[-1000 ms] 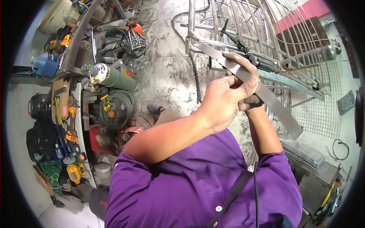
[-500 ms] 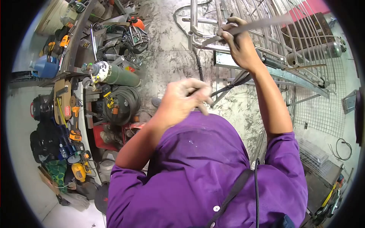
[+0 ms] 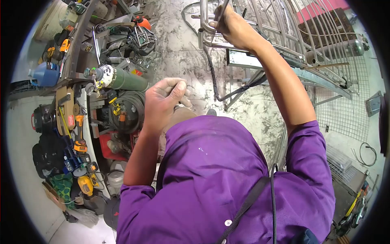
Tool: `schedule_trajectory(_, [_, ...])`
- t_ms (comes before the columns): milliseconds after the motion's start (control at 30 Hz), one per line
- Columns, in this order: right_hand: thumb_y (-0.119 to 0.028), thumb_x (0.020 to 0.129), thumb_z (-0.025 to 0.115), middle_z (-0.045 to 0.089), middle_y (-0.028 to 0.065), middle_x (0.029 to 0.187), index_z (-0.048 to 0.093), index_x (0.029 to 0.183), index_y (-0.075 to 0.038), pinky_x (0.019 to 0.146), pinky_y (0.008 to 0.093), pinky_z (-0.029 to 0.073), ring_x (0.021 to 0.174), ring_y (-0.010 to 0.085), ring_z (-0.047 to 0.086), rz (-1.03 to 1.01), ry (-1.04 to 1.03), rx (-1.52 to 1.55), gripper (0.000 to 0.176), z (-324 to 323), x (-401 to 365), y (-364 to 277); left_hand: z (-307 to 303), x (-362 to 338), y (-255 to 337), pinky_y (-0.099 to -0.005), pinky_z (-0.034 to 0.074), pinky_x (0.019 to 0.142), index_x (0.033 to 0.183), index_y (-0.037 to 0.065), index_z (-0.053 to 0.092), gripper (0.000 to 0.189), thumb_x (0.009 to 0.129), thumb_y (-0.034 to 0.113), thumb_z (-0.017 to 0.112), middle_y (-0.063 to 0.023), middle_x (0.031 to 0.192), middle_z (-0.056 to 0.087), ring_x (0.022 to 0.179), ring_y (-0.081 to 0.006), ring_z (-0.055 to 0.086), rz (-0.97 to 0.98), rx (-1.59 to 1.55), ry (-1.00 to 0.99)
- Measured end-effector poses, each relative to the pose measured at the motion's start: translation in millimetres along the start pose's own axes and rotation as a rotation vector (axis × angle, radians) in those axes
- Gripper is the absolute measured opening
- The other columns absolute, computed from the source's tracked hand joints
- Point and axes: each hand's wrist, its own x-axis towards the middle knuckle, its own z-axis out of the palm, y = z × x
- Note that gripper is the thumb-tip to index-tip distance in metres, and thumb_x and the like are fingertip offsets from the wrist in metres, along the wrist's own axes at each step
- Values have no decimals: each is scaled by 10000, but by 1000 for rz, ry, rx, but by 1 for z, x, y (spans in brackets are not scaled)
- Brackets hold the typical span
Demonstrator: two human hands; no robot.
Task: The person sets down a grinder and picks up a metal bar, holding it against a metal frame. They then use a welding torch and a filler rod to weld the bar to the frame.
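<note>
My right hand (image 3: pixel 233 28) is closed around a thin, flat grey metal strip (image 3: pixel 219 20), seen nearly edge-on. The strip's lower end comes down at the corner of a shiny metal tube frame (image 3: pixel 219 44), and my fingers are close over that corner. My left hand (image 3: pixel 167 95) hangs in the air in front of my body, left of the frame. Its fingers are loosely curled in toward the thumb, and nothing shows in them.
The tube frame lies on a metal stand (image 3: pixel 243 59) over a smudged floor (image 3: pixel 174 53). A black cable (image 3: pixel 212 75) runs below. To the left are a green gas cylinder (image 3: pixel 126 79), a coiled hose (image 3: pixel 136 110) and a bench with power tools (image 3: pixel 80 134).
My right hand has moved up and left to the frame's corner, and the strip has turned from broadside to nearly edge-on. My left hand has drawn back leftward, its fingers curling in.
</note>
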Motion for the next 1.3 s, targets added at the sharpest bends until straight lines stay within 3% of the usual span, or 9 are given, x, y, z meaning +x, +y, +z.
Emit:
schedule_trajectory(233, [-177,1011,706,657,273,995,541,1192,20,846,490,531,951,444,663,56,4,0,315,-26,11,-25,8,46,19,-287,565,804,1210,-50,728,293,1045,191,715,-109,979,768,782,-154,725,292,219,44])
schedule_trajectory(267, [-199,1002,723,673,270,977,572,1180,26,839,487,538,945,447,671,48,20,-7,324,-29,12,-25,8,56,26,-295,565,835,1251,1,744,322,1005,207,760,-95,992,776,841,-155,722,340,381,74])
schedule_trajectory(367, [-241,997,738,695,276,970,607,1165,25,830,487,544,934,444,688,97,10,4,341,-42,8,-41,16,96,43,-334,567,895,1269,82,759,367,934,221,814,-81,997,782,929,-230,734,535,803,127])
schedule_trajectory(467, [-279,996,738,712,281,965,630,1149,25,823,488,548,923,431,706,126,32,-17,357,-45,7,-47,21,147,40,-397,530,1022,1318,147,742,470,868,237,842,-97,1089,763,1127,-325,685,754,988,24])
schedule_trajectory(567, [-296,998,730,717,287,974,629,1147,30,824,486,549,931,418,716,227,3,-6,372,-47,6,-56,28,188,22,-460,462,1130,1373,156,702,547,852,246,845,-127,1259,706,1282,-379,579,824,1201,17])
schedule_trajectory(600, [-293,1001,726,718,282,974,635,1161,30,822,489,551,928,421,714,222,11,-8,372,-45,7,-51,32,192,21,-471,424,1179,1411,155,669,612,838,264,854,-155,1394,618,1368,-371,502,738,1265,-34])
schedule_trajectory(700, [-301,1000,728,721,278,977,639,1173,30,823,489,555,929,429,712,206,67,40,384,-41,4,-45,40,199,16,-468,412,1202,1384,150,690,606,821,290,867,-171,1430,580,1378,-383,491,645,1296,-78])
schedule_trajectory(1200, [-242,952,765,715,279,969,631,1144,31,833,499,558,941,444,709,107,38,-31,359,-36,9,-37,44,221,22,-457,434,1153,1137,149,814,317,874,324,791,-159,1256,711,1319,-363,544,700,1332,-172])
schedule_trajectory(1300, [-247,946,778,710,276,963,629,1130,31,824,496,553,926,440,703,119,7,-38,365,-38,11,-41,47,217,30,-486,493,1090,1206,97,762,436,794,218,833,-239,1238,732,1281,-365,643,626,1131,-242])
